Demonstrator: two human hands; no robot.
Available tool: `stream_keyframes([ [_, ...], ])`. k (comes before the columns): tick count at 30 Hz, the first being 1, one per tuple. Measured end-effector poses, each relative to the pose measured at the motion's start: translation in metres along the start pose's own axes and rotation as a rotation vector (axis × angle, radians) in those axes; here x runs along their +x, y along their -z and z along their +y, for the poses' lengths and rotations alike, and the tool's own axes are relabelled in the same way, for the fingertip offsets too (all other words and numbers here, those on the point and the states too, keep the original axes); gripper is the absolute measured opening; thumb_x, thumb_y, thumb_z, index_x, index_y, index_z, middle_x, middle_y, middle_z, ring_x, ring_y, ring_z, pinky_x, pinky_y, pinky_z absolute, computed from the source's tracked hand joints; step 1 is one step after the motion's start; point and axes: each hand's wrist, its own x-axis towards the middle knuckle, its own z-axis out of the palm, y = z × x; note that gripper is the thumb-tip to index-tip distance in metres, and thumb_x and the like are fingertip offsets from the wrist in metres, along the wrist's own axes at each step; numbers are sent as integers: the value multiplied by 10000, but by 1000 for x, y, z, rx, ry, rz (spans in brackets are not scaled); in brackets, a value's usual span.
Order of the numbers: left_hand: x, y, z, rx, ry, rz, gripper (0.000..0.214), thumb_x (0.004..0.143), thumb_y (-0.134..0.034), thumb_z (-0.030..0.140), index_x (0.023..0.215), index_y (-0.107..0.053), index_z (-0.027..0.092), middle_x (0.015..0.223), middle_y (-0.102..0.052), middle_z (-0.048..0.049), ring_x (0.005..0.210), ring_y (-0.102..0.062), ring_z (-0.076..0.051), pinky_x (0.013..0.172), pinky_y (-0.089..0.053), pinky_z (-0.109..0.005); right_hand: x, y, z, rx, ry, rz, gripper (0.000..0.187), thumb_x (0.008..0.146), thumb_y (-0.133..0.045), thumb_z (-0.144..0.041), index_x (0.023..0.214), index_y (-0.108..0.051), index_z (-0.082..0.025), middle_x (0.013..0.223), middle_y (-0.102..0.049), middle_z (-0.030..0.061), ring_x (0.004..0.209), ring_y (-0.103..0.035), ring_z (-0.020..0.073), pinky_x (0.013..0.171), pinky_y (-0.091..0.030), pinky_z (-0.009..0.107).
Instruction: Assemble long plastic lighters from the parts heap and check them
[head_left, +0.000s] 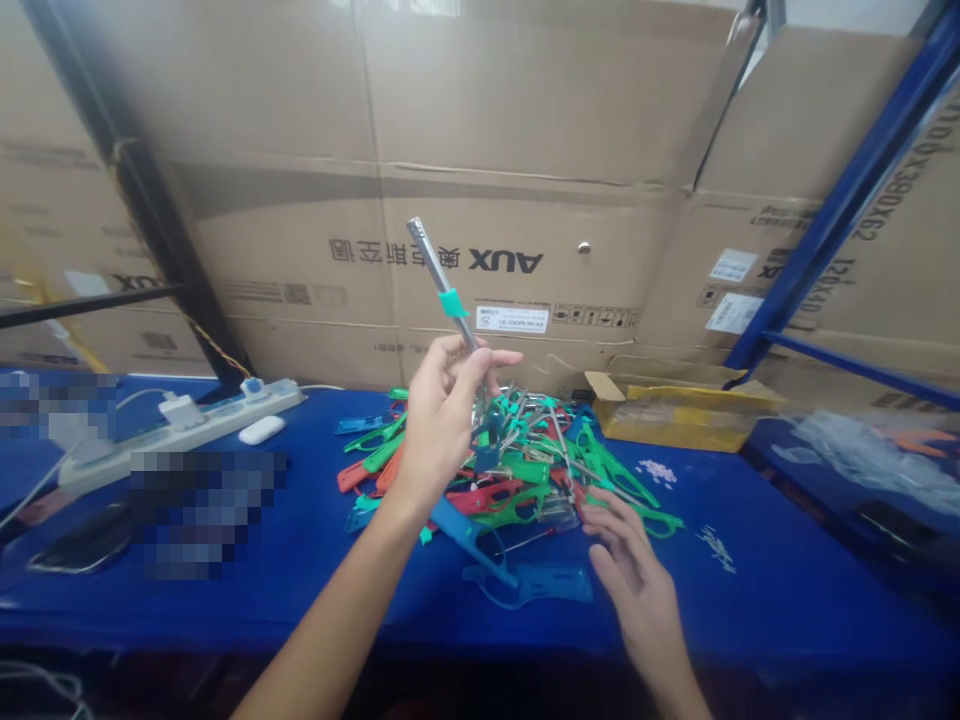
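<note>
My left hand (442, 410) is raised above the table, its fingers pinched round a thin metal blade (437, 275) with a teal plastic collar. The blade points up and to the left. My right hand (634, 575) is lower, fingers spread and stretched toward a heap of plastic handles (525, 460) in green, red, teal and blue with metal blades mixed in. A blue handle (536, 582) lies closest to me, just left of the right hand.
The blue table (300, 560) backs onto stacked cardboard boxes (465, 200). A white power strip (187, 420) and a white mouse (261, 430) lie at the left. An open yellow box (675, 410) sits at the right, with blue shelf posts (840, 210) and small white parts (658, 470).
</note>
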Motion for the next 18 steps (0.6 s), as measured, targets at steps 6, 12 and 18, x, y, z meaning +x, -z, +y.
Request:
stream_keyframes([
  [6, -11, -3, -4, -90, 44, 84, 118, 953, -643, 295, 1003, -573, 214, 973, -786, -58, 702, -625, -135, 727, -514, -291, 13, -30, -20, -214, -33, -99, 459, 925, -669, -449, 1340, -615, -260, 1394, -622, 111, 1234, -610, 276, 1018, -513, 424],
  [12, -18, -7, -8, -194, 172, 38, 187, 953, -659, 353, 1037, -580, 206, 1054, -791, -80, 711, -641, -122, 696, -512, -259, 41, -79, -47, 69, -184, -280, 778, 726, -856, -439, 1421, -564, -247, 1321, -676, 85, 1220, -622, 281, 1061, -481, 439],
  [18, -24, 1, -16, -211, 219, 31, 197, 958, -659, 354, 1040, -576, 195, 1035, -791, -76, 689, -637, -107, 697, -522, -244, 51, -86, -43, 233, -232, -264, 377, 757, -809, -506, 939, -704, -193, 846, -695, 23, 836, -667, 199, 788, -562, 323],
])
